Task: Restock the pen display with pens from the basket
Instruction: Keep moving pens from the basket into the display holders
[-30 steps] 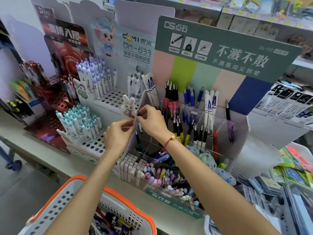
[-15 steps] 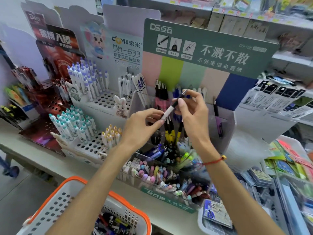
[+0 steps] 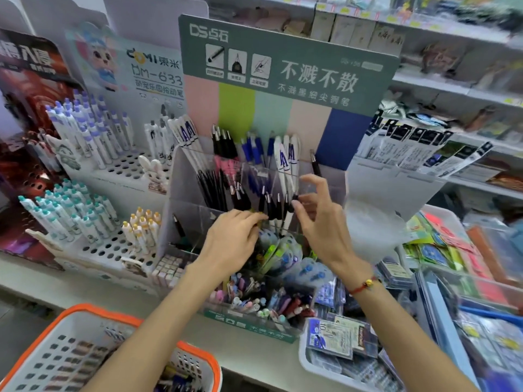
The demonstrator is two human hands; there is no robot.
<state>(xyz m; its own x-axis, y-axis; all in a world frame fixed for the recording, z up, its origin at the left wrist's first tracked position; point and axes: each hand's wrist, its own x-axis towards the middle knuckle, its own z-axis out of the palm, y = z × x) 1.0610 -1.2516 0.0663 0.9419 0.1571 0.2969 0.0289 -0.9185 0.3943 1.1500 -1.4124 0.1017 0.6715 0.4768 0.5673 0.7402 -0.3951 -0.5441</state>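
Both hands at pen display [image 3: 181, 176] front row. L hand [image 3: 232, 241] fingers curled among black pens [image 3: 270, 206], grip unclear; R hand [image 3: 322, 222] pinches a black-capped pen [image 3: 288, 215] there. Basket [image 3: 198, 355] bottom left w/ more pens.

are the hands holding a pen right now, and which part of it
The right hand pinches the black cap end of a white pen standing in the clear display. The left hand reaches among the pens; any grip there cannot be told.
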